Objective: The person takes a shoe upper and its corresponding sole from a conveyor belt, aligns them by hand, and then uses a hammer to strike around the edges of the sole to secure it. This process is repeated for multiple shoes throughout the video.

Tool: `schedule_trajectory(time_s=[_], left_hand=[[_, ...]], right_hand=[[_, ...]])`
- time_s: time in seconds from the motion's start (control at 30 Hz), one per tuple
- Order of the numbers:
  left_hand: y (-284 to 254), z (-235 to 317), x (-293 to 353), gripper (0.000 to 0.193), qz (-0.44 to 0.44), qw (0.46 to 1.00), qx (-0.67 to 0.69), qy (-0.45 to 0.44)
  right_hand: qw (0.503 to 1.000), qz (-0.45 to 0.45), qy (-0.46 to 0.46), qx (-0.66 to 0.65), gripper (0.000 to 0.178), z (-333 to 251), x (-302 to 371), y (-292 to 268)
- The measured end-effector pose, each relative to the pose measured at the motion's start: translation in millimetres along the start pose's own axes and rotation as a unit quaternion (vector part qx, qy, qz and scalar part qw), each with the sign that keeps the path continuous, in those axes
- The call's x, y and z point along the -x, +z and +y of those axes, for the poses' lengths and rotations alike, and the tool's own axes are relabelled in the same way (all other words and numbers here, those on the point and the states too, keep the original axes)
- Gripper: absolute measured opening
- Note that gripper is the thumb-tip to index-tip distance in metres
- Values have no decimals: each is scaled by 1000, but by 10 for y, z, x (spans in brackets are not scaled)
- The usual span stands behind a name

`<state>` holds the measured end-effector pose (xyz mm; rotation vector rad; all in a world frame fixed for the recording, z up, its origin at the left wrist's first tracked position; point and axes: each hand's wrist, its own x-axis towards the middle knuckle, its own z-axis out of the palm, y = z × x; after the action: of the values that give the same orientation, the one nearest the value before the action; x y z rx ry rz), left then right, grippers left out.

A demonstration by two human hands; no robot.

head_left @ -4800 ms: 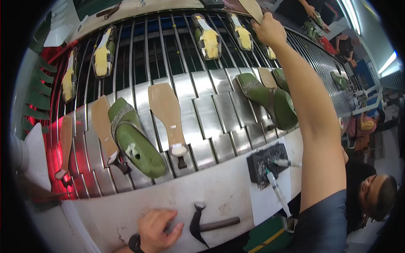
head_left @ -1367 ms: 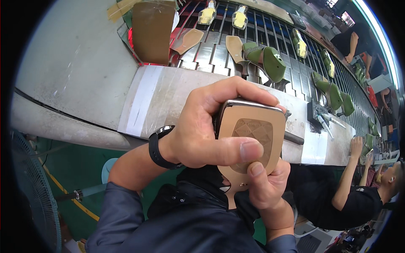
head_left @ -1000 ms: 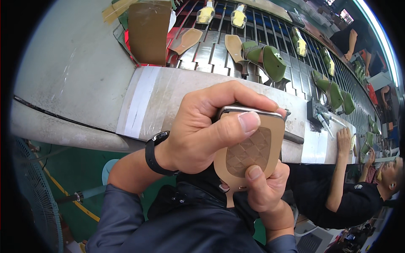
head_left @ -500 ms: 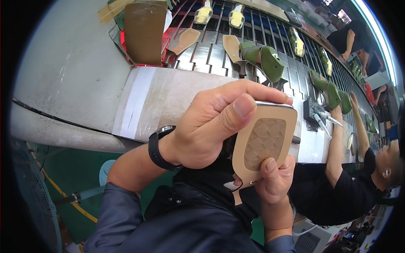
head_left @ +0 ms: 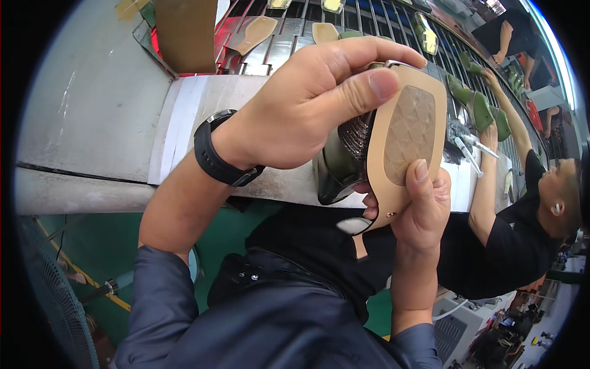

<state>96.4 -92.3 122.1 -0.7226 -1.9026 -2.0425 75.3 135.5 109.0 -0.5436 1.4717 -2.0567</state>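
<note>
Between my hands is a shoe [head_left: 410, 135], held with its tan sole facing up and toward me. A textured brown panel covers the sole's front part. Below the sole, a dark sparkly strap [head_left: 355, 136] crosses a green shoe last [head_left: 338, 165]. My left hand [head_left: 286, 104], with a black watch on the wrist, is closed over the toe edge, its thumb along the sole's left rim. At the narrow middle, my right hand [head_left: 424, 206] grips the shoe, thumb flat on the sole and fingers underneath. The upper's far side is hidden.
Ahead runs a slatted metal conveyor [head_left: 295, 46] carrying tan insoles [head_left: 257, 32] and green lasts. A brown cardboard sheet [head_left: 184, 37] stands at its left. On the right, a co-worker [head_left: 510, 264] reaches toward green lasts [head_left: 474, 106], near white pens [head_left: 476, 147]. A fan [head_left: 52, 295] stands lower left.
Both hands and the shoe have risen in the view, farther from my body. The shoe has tilted, and its dark strap and green last now show beside the sole.
</note>
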Motion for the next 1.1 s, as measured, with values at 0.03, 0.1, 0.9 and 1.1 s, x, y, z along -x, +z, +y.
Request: schedule_trajectory(time_s=[0.03, 0.1, 0.9, 1.1], left_hand=[[-13, 6, 8, 61, -12, 1000, -17, 6], [-20, -9, 38, 63, -21, 1000, -9, 7], [276, 854, 734, 30, 279, 950, -114, -83], [163, 900, 718, 27, 251, 939, -214, -98]], right_hand=[[1000, -4, -11, 2, 42, 9, 1, 1], [1000, -9, -22, 5, 41, 16, 5, -6], [922, -150, -143, 328, 15, 114, 273, 646], [909, -149, -185, 344, 16, 165, 211, 803]])
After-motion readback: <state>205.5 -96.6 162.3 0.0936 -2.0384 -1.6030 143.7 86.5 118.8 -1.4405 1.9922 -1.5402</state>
